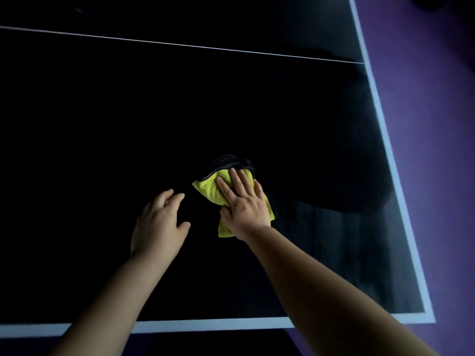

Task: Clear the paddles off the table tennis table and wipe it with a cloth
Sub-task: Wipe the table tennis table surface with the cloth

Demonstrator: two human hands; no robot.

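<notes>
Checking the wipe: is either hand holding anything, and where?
Nothing is gripped. The right hand presses flat on the middle of the yellow cloth; the left hand is empty.

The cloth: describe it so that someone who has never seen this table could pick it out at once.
Start at the dark table tennis table with its pale border lines. On its surface, right of the empty left hand, the right hand presses flat on the cloth. It is the only bright thing there: crumpled yellow-green fabric with a black edge.
</notes>
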